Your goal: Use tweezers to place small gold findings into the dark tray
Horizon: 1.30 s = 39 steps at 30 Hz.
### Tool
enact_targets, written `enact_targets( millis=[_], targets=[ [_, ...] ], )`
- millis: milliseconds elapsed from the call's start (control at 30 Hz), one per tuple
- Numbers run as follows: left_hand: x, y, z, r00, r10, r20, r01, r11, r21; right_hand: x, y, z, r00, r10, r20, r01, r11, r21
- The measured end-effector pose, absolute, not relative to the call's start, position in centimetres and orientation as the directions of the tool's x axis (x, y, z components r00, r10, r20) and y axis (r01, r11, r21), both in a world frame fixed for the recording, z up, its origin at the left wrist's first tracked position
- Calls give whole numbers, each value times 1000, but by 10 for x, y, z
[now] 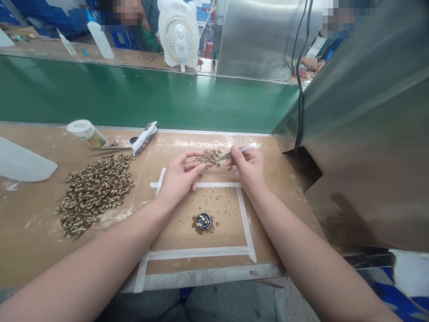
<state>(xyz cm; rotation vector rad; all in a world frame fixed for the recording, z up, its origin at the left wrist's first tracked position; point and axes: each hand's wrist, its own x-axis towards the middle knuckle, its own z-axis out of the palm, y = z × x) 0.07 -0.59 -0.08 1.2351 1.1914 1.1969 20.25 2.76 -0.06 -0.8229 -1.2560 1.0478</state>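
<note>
My right hand (247, 166) is closed around metal tweezers (234, 153), whose tips reach left into a small heap of tiny ring-shaped parts (209, 157). My left hand (181, 175) rests beside that heap with thumb and fingers pinched together at its edge; what they hold is too small to make out. A small dark round piece (203, 221) lies inside a rectangle of white tape (243, 214) on the brown bench, nearer to me than both hands.
A large pile of the same ring parts (95, 190) lies at left. Behind it lie a roll of tape (83, 129), a wrapped tool (144, 138) and a white sheet (23, 163). A green conveyor belt (150, 96) runs behind. A steel housing (365, 147) stands at right. Other people sit beyond a white fan (178, 33).
</note>
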Motion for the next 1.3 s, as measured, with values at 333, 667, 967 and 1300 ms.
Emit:
enact_targets(
  millis=[333, 667, 967, 1300],
  targets=[
    [-1, -1, 2, -106, 994, 41, -144, -56, 988, 193, 17, -5, -450, 847, 283, 7, 320, -947],
    [-3, -1, 1, -94, 995, 26, -146, -39, 988, 194, 15, -1, -418, 852, 315, -8, 343, -939],
    [1, -7, 0, 40, 999, 10, -2, -10, 1000, 202, 30, -4, 56, 959, 277, -169, 282, -944],
    [2, -7, -6, 67, 997, -26, 84, 20, 996, 201, 32, -5, 15, 965, 262, -100, 262, -960]
  ],
)
